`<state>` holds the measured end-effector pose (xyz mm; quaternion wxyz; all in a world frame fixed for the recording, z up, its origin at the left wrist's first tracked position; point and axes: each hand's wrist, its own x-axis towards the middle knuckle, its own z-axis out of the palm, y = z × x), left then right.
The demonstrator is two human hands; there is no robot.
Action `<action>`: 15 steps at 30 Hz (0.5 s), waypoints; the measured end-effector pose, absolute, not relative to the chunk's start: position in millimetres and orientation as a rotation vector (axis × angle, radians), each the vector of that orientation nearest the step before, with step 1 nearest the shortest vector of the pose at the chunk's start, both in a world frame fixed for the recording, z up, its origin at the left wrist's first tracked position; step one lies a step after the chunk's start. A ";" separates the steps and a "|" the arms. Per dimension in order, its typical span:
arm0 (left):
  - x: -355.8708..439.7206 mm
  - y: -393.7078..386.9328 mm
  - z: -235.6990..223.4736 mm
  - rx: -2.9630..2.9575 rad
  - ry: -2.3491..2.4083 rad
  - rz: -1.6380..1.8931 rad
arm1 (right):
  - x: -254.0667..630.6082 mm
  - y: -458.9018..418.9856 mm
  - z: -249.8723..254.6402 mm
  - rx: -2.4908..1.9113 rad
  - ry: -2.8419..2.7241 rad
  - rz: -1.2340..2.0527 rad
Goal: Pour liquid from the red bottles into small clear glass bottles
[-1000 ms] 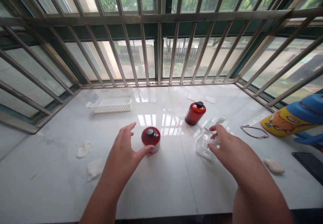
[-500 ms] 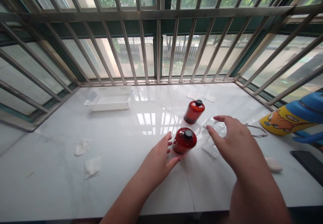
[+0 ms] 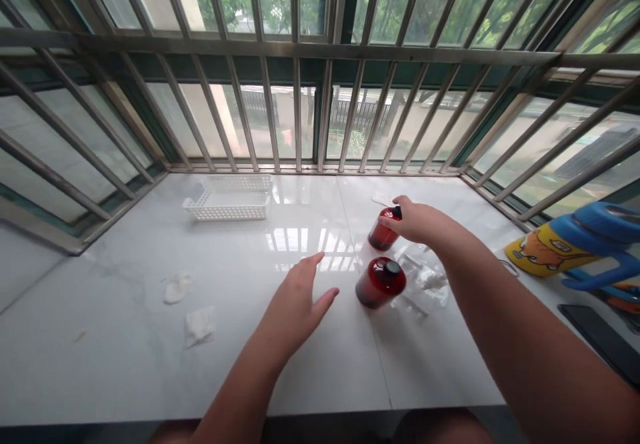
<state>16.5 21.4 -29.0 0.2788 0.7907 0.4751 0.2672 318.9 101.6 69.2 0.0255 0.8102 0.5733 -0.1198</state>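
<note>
Two dark red bottles with black caps stand upright on the white tabletop. At the farther bottle, my right hand reaches in from the right, its thumb across the shoulder and a finger behind the cap, closed around the top. My palm hides part of that cap. The nearer bottle stands free, with its cap in plain sight. To its left hovers my left hand, thumb and fingers apart, holding nothing. Crumpled clear plastic wrapping lies right of the bottles, under my right forearm.
A white perforated basket sits at the back left. Crumpled tissues lie on the left. Toward the right edge are a blue and yellow water bottle and a black phone. Metal window bars line the far side.
My right hand has moved forward and left from above the plastic wrapping onto the farther bottle. My left hand has drawn back left, away from the nearer bottle. The view has shifted slightly.
</note>
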 end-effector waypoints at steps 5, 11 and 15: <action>2.5 28.4 -27.9 2.057 1.387 0.850 | 301.7 124.4 69.2 2.274 2.023 -0.445; 0.8 34.8 -33.5 1.975 1.422 0.951 | 276.7 106.6 70.7 1.892 2.390 -0.844; 3.4 37.4 -36.3 1.967 1.426 0.979 | 308.1 108.2 67.4 2.001 2.354 -0.681</action>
